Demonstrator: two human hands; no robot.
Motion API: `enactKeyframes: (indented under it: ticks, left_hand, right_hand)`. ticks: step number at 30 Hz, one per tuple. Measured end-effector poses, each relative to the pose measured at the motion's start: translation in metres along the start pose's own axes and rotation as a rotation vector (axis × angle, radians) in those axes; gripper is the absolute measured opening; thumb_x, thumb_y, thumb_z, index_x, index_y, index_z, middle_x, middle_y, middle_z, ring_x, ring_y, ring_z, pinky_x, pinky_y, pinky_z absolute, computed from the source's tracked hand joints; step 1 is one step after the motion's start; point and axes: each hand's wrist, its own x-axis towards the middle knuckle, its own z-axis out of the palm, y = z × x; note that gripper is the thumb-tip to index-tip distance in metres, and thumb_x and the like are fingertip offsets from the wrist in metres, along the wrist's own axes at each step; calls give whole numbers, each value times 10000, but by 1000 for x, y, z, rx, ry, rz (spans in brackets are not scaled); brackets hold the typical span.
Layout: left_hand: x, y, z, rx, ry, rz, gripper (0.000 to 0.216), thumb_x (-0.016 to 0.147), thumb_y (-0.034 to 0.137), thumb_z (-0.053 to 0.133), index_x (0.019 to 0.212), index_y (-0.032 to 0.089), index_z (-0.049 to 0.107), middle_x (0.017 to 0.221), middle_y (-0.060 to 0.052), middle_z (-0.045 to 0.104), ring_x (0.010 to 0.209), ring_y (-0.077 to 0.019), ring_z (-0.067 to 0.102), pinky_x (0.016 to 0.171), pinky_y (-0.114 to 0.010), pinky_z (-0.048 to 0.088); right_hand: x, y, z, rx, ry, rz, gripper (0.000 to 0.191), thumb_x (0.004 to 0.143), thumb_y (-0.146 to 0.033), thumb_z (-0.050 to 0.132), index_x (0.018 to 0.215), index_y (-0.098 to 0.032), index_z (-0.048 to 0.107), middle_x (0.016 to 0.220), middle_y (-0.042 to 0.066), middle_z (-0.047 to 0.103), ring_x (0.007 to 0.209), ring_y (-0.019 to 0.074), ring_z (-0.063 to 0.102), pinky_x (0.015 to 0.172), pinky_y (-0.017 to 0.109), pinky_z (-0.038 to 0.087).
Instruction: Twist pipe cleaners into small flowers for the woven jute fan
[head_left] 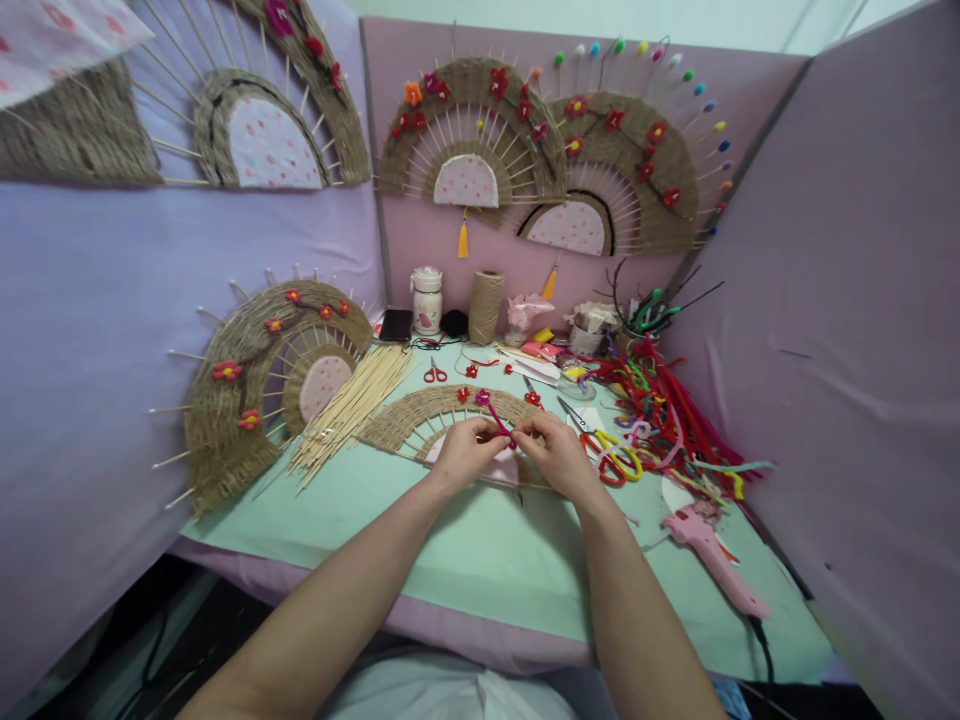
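your left hand (471,452) and right hand (553,448) pinch the magenta pipe cleaner (496,416), its length slanting beyond your fingertips over the fan (405,415).

A round white jar with a lid (427,303) is standing between a flat black rectangle (395,325) and a brown string roll (486,308).

Both hands (469,452) (556,455) pinching magenta pipe cleaner (496,416), twine fan (401,418) beneath, glue gun (716,563) at right

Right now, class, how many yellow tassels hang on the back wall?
2: one yellow tassel hangs beneath the left fan there, the other tassel beneath the right fan. Any behind the fans would be hidden.
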Motion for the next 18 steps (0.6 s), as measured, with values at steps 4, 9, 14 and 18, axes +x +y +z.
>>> enactKeyframes:
  ticks: [4, 9, 14, 18]
  left_hand:
    - [1, -8, 6, 142, 77, 63, 90, 673, 216, 595, 678, 138, 640, 673, -25, 644, 642, -138, 567, 609, -244, 419]
    - [0, -12, 8, 279, 130, 161, 76, 686, 142, 567, 651, 143, 634, 657, -22, 634, 644, -134, 553, 618, -246, 401]
    - [0, -12, 7, 263, 151, 210, 88, 693, 124, 568, 671, 154, 648, 667, -14, 640, 668, -133, 560, 639, -247, 409]
    - [2, -8, 5, 139, 151, 109, 70, 674, 143, 586, 673, 149, 656, 690, -23, 654, 679, -138, 571, 658, -255, 428]
  right_hand:
    - [-1, -5, 7, -102, 35, 35, 113, 754, -221, 515, 643, -199, 525, 673, 10, 573, 724, 170, 513, 646, 271, 361]
    - [-2, -10, 22, -244, 136, 61, 139, 718, -173, 494, 599, -211, 433, 635, 13, 519, 704, 183, 474, 605, 278, 322]
    - [-4, -11, 32, -232, 210, 89, 135, 723, -186, 487, 606, -214, 426, 627, 10, 503, 680, 179, 458, 597, 281, 317]
    - [-4, -11, 28, -135, 193, 123, 129, 757, -235, 483, 633, -201, 497, 660, 26, 557, 703, 184, 488, 628, 285, 346]
